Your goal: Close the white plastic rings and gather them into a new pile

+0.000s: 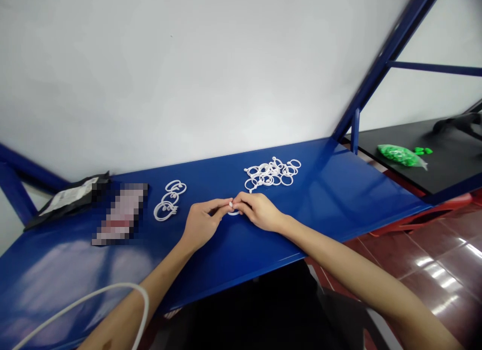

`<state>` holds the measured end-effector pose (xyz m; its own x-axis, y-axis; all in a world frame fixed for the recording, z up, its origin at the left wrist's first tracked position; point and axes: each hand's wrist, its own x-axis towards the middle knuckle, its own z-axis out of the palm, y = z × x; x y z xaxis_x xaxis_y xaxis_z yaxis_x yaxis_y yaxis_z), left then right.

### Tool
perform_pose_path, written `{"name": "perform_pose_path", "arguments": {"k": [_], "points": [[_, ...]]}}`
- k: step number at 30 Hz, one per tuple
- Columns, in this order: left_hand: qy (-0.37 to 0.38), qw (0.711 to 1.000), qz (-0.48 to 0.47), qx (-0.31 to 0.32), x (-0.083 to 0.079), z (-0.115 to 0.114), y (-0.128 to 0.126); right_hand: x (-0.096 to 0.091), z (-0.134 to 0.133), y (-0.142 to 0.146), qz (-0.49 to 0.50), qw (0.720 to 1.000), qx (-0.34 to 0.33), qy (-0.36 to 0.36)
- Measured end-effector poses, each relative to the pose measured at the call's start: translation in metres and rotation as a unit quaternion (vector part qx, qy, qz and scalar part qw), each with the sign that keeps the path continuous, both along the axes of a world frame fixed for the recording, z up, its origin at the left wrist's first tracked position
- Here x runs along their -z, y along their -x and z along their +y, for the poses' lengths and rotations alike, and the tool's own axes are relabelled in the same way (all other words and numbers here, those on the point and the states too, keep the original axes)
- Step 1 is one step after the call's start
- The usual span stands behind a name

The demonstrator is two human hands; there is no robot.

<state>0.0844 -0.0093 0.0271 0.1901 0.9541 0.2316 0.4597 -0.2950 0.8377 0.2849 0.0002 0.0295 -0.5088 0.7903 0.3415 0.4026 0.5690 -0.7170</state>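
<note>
My left hand (201, 220) and my right hand (258, 209) meet over the blue table (331, 199), fingertips pinched together on one white plastic ring (233, 212). Just behind them lies a loose pile of several white rings (271, 172). To the left of my left hand sits a smaller cluster of white rings (170, 200) lying in a short stack-like row.
A black packet with a white label (70, 197) and a blurred flat item (120, 214) lie at the table's left. A white cable (90, 295) curves at the near left. A bag of green pieces (401, 155) rests on the black table to the right.
</note>
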Motion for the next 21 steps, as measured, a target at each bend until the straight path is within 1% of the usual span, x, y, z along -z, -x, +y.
{"name": "perform_pose_path", "arguments": {"k": [2,3,4,5,6,7,8,9,10,12,14,18,21], "points": [[-0.07,0.994,0.075,0.026,-0.003,0.007,0.006,-0.001,0.001,0.003,-0.023,0.999,0.034,-0.008],[-0.113,0.986,0.119,0.027,-0.005,0.013,0.011,-0.002,0.002,0.003,-0.039,0.998,0.052,-0.021],[-0.155,0.974,0.166,0.015,-0.006,0.019,0.018,-0.003,0.004,0.002,-0.057,0.995,0.072,-0.039],[-0.192,0.959,0.209,-0.022,-0.007,0.026,0.027,-0.005,0.005,0.0,-0.076,0.991,0.096,-0.058],[-0.211,0.943,0.245,-0.079,-0.008,0.033,0.037,-0.007,0.007,-0.004,-0.094,0.984,0.128,-0.077],[-0.214,0.924,0.277,-0.151,-0.007,0.039,0.047,-0.01,0.01,-0.01,-0.113,0.976,0.165,-0.092],[-0.201,0.907,0.31,-0.201,-0.006,0.045,0.058,-0.012,0.012,-0.016,-0.133,0.963,0.212,-0.101],[-0.186,0.894,0.335,-0.233,-0.005,0.05,0.068,-0.015,0.015,-0.023,-0.153,0.946,0.265,-0.108],[-0.169,0.884,0.358,-0.248,-0.003,0.053,0.076,-0.017,0.018,-0.031,-0.175,0.928,0.311,-0.11],[-0.138,0.875,0.392,-0.249,0.002,0.058,0.088,-0.019,0.022,-0.044,-0.214,0.895,0.379,-0.101],[-0.129,0.871,0.408,-0.241,0.006,0.061,0.092,-0.019,0.026,-0.053,-0.241,0.878,0.405,-0.082],[-0.147,0.866,0.418,-0.231,0.009,0.061,0.093,-0.015,0.028,-0.058,-0.265,0.88,0.391,-0.055],[-0.143,0.868,0.417,-0.229,0.009,0.06,0.096,-0.014,0.026,-0.057,-0.261,0.877,0.397,-0.067]]}}
